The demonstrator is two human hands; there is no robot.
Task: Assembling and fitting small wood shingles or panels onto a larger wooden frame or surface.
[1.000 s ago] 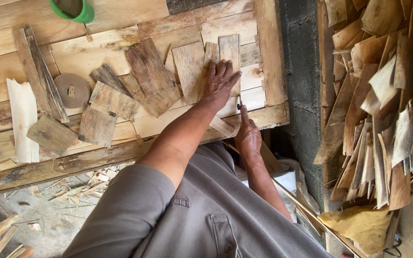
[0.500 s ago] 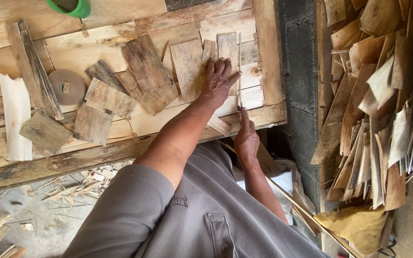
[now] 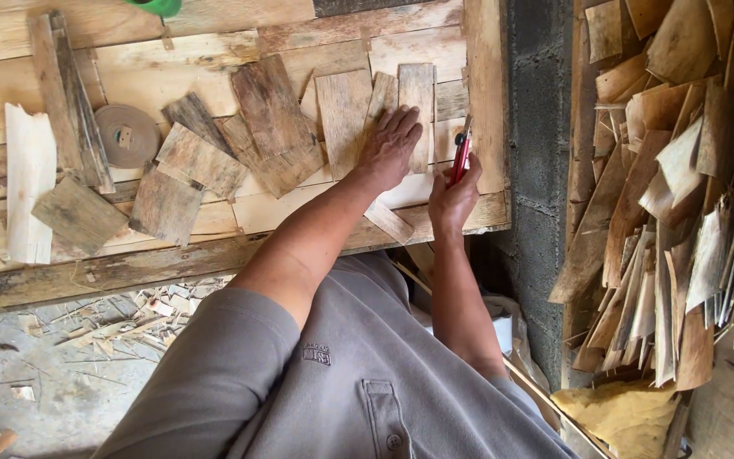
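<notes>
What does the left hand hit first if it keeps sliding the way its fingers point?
The left hand lies flat on a narrow wood strip, fingers pointing up the bench. Ahead lies only more strip, then the pale bench boards; nothing upright seems to block it.

One camera only, worn on the person's head, so no second view shares the scene. It looks steeply down over a grey-shirted shoulder [image 3: 239,382] and along both forearms to the wooden tabletop [image 3: 214,212]. The view is close: the tabletop fills the upper left, the floor [image 3: 53,374] shows below its edge, and a stack of wood slats [image 3: 681,195] runs down the right side beyond a concrete wall [image 3: 537,127].
</notes>
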